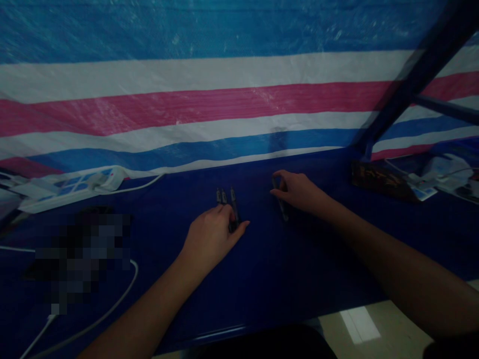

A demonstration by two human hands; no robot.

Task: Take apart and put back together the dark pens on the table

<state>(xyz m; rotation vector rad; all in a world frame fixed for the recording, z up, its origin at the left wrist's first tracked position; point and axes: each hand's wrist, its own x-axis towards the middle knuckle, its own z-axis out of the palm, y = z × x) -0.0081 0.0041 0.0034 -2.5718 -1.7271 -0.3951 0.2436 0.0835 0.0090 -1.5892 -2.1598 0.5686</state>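
Observation:
My left hand (pixel 209 229) rests on the blue tabletop (pixel 262 279) with its fingers curled over several dark pens (pixel 219 195). Their upper ends show beyond my knuckles and point toward the striped sheet; the lower parts are hidden under the hand. The thumb sticks out to the right of the rightmost pen (pixel 233 194). To the right, my right hand (pixel 294 188) is closed on a single dark pen (pixel 281 207), pinched between thumb and index finger near its far end. That pen slants down toward me, apart from the others.
A white power strip (pixel 75 187) with plugs and cables lies at the back left. In front of it is a dark, blurred-out device (pixel 82 249) with a white cable (pixel 127 284). A dark box (pixel 385 180) and wired items sit at the right. A striped sheet (pixel 224 104) hangs behind.

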